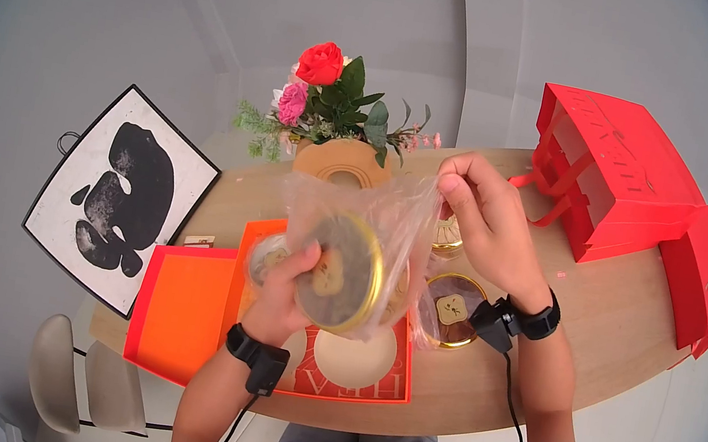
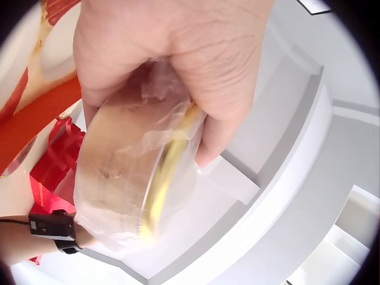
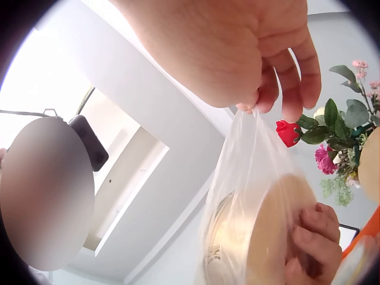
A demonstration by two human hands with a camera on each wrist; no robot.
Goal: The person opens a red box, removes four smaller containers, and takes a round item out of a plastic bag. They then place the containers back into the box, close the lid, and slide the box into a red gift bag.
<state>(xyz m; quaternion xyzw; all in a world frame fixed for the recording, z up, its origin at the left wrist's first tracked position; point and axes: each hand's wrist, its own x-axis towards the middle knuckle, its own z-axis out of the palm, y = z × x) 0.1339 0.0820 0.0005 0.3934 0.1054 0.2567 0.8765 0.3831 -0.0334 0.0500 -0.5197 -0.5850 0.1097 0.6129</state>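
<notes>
Up over the box, my left hand [image 1: 276,299] grips a round gold-rimmed canister [image 1: 354,267] with a pale label, thumb lying over its face. A thin clear plastic bag [image 1: 417,217] surrounds the canister. Higher and to the right, my right hand [image 1: 491,232] pinches the bag's gathered edge between thumb and finger; the right wrist view shows the bag [image 3: 246,136] stretched down from the fingertips. In the left wrist view, the left hand [image 2: 172,53] spans the bagged canister [image 2: 113,178]. Below is the orange box [image 1: 407,366] with round recesses in its red insert.
Another gold-rimmed canister [image 1: 454,314] stands on the table right of the box, one more [image 1: 448,233] behind it. An orange lid [image 1: 186,306] lies left. Around them are a flower vase [image 1: 345,160], a red gift bag [image 1: 642,191] and a black-and-white picture bag [image 1: 124,196].
</notes>
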